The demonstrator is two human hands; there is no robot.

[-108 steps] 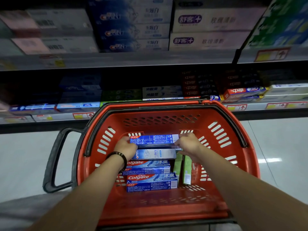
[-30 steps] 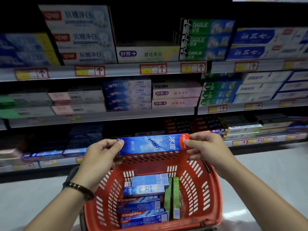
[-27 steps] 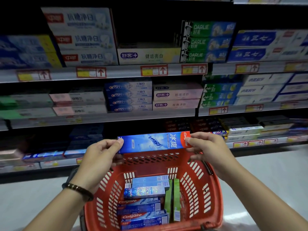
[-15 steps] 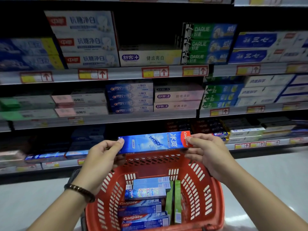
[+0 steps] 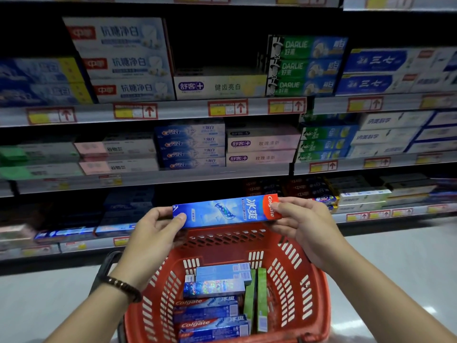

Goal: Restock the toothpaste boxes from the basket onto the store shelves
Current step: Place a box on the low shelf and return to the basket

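A blue Colgate toothpaste box (image 5: 226, 211) with a red end is held level above the far rim of the red basket (image 5: 294, 273). My left hand (image 5: 153, 233) pinches its left end and my right hand (image 5: 304, 224) pinches the red right end. Inside the basket lie several more toothpaste boxes (image 5: 212, 303), blue Colgate ones in front, lighter blue ones behind, and two green boxes (image 5: 257, 295) standing on edge to the right. The store shelves (image 5: 222, 174) rise just beyond, packed with boxes.
Stacked Crest boxes (image 5: 190, 147) and pink-white boxes (image 5: 262, 144) fill the middle shelf. A dark gap (image 5: 215, 43) opens on the upper shelf above a single white box. The lowest shelf behind the held box is dim. Pale floor (image 5: 395, 263) lies to the right.
Since 3.6 s ago both hands lifted one Colgate box out of the basket. Over the last second the box has stayed nearly still while the view tilted slightly upward.
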